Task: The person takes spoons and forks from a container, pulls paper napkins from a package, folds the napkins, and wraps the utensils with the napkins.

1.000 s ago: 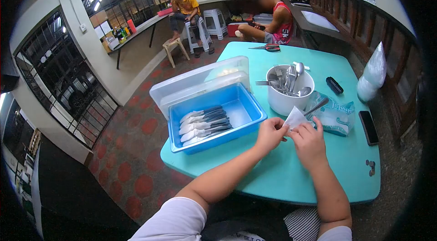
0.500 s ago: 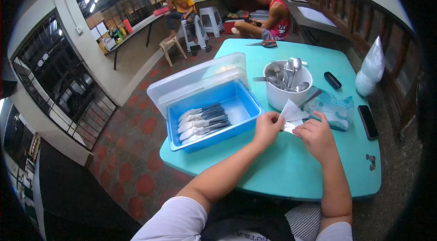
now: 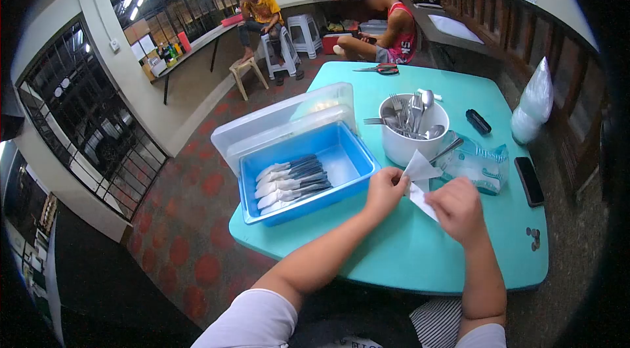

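Over the turquoise table (image 3: 400, 249), left fingers (image 3: 399, 179) and right fingers (image 3: 436, 199) pinch white paper (image 3: 418, 168), a utensil handle (image 3: 449, 149) slanting away rightward.

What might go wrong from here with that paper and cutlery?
The white paper, pinched by the left hand with the blurred right hand at its edge, might tear if tugged. The fork jutting past the rim of the white bucket could get knocked out if bumped.

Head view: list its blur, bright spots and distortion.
In the head view, the right hand is blurred, while the left hand looks sharper; in the head view, bright lights show in the barred window; in the head view, wide-angle distortion tilts the barred door and corners go dark.
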`<state>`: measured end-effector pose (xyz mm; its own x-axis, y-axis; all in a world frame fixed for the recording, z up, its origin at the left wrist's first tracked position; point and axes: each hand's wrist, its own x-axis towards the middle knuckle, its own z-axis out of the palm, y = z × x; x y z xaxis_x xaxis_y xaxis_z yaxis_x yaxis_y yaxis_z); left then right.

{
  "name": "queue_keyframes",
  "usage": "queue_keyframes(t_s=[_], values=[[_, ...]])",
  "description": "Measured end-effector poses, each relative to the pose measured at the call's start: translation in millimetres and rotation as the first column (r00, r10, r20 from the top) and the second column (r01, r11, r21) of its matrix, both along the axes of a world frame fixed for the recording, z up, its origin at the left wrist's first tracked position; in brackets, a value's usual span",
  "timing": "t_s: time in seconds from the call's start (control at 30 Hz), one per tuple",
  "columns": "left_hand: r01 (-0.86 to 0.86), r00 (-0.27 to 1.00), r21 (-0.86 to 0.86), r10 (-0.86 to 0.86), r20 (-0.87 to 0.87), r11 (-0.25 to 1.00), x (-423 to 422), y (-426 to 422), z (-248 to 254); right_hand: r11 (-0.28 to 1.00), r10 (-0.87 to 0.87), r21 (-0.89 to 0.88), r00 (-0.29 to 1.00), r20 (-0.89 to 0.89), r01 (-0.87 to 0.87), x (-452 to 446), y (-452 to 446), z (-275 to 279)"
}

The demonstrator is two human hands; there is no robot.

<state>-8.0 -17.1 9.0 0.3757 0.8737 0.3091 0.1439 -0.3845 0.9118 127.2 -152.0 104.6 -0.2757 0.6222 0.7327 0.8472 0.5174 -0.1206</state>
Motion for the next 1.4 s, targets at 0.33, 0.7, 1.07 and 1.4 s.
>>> queue_keyframes(t_s=[0.33,0.7,1.07,1.4], values=[[0.052,0.989,-0.208,-0.022,0.145,0.977,-3,-10,12,0.971,-0.158,-0.177,0.987,0.018,0.159,-33,21,-46],[0.068,0.967,-0.171,-0.023,0.252,0.983,-7,-20,23,0.984,-0.178,-0.009,0.977,0.116,0.180,-26,21,-47],[-0.106,0.956,0.042,0.090,0.278,0.993,-35,7,37,0.961,-0.156,-0.207,0.976,0.150,0.186,9,10,-27],[-0.016,0.968,-0.028,0.022,0.252,0.999,-22,-9,36,0.999,-0.037,0.001,0.997,0.071,0.037,-29,3,-11]])
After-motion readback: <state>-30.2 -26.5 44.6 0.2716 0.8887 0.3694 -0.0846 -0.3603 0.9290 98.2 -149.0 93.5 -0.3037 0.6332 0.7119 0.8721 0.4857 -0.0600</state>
